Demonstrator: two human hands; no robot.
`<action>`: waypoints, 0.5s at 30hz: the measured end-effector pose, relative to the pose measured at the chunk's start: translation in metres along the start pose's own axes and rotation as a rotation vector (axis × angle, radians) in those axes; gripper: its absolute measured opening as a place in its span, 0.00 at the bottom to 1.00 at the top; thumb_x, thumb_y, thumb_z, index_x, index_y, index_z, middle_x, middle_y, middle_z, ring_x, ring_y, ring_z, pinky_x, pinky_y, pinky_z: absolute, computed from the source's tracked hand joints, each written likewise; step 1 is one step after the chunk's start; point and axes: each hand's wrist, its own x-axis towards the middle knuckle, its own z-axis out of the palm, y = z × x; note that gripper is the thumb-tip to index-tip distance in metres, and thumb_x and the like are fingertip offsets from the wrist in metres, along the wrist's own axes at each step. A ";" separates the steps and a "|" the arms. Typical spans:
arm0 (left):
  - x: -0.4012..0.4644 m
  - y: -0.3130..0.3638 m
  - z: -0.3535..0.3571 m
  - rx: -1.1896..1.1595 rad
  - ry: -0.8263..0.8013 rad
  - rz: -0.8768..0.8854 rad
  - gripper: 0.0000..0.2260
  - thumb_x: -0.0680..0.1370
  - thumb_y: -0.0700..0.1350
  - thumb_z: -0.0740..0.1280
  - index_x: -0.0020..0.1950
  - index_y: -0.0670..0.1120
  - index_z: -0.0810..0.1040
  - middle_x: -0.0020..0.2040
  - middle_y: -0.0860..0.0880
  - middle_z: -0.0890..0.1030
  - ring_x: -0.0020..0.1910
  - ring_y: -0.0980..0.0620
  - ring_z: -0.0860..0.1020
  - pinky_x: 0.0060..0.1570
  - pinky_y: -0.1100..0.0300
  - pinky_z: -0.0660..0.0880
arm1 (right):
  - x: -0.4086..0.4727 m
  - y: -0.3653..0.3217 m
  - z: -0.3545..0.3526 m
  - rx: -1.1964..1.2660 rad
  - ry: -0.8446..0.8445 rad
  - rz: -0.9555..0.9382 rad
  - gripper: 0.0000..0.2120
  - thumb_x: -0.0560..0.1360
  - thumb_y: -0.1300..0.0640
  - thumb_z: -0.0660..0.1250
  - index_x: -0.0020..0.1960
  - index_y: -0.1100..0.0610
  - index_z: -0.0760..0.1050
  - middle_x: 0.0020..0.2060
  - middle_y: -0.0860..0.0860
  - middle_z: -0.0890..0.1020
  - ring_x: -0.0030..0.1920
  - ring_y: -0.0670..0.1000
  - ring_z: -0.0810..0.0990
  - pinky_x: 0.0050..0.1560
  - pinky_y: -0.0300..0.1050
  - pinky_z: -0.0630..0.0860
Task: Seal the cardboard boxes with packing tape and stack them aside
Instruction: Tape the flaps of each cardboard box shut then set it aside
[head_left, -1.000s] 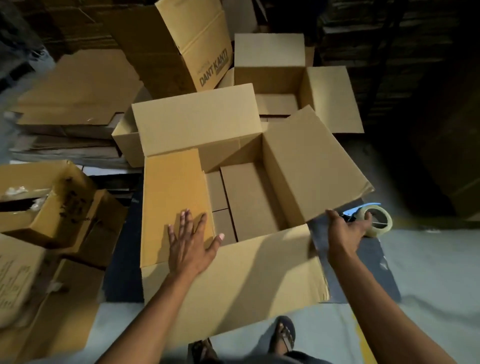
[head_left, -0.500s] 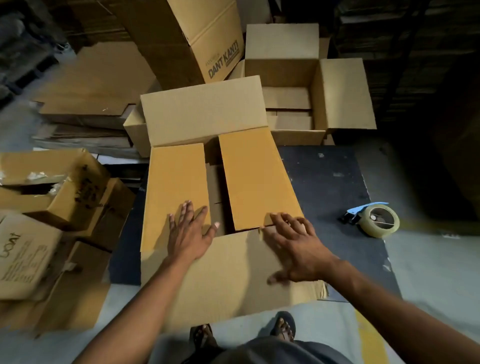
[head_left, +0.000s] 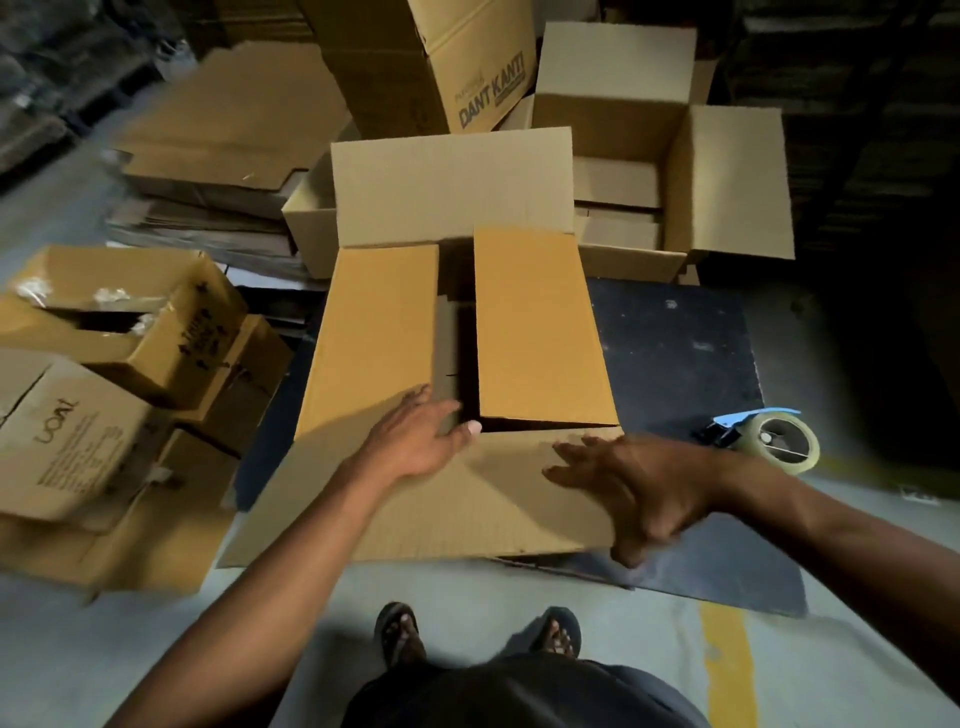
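A large cardboard box stands on a dark mat in front of me. Its two short side flaps lie folded down with a gap between them. The far long flap stands upright and the near long flap hangs toward me. My left hand rests with straight fingers on the near corner of the left flap. My right hand lies flat and spread on the near flap, at its right end. A roll of clear packing tape on a blue dispenser sits on the mat to the right, held by neither hand.
An open box stands behind, with a printed carton tilted beside it. Flattened cartons are stacked at the back left, and worn boxes crowd the left. The dark mat lies on a grey floor with a yellow line.
The right side flap was folded down after my right hand left the tape. My right hand then slid down onto the near flap, and my left hand shifted right to the flap's corner.
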 end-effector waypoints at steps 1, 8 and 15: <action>-0.009 0.011 -0.015 0.015 -0.108 0.016 0.37 0.78 0.74 0.52 0.82 0.54 0.63 0.84 0.45 0.57 0.83 0.46 0.55 0.77 0.45 0.59 | -0.004 0.001 -0.021 0.095 -0.025 0.004 0.48 0.67 0.43 0.78 0.81 0.40 0.59 0.80 0.47 0.64 0.75 0.53 0.68 0.73 0.50 0.69; -0.046 0.045 -0.130 -0.065 0.412 0.182 0.32 0.78 0.74 0.53 0.74 0.57 0.73 0.71 0.51 0.77 0.66 0.49 0.77 0.63 0.49 0.75 | 0.018 0.046 -0.130 0.675 0.118 0.094 0.14 0.72 0.43 0.74 0.52 0.49 0.88 0.56 0.53 0.85 0.56 0.59 0.83 0.55 0.64 0.82; 0.004 -0.014 -0.095 -0.019 0.653 0.124 0.27 0.81 0.62 0.64 0.78 0.55 0.68 0.81 0.50 0.64 0.79 0.48 0.64 0.75 0.46 0.66 | 0.083 0.092 -0.142 0.511 0.451 0.377 0.21 0.75 0.37 0.72 0.56 0.53 0.82 0.50 0.50 0.83 0.50 0.50 0.81 0.46 0.46 0.79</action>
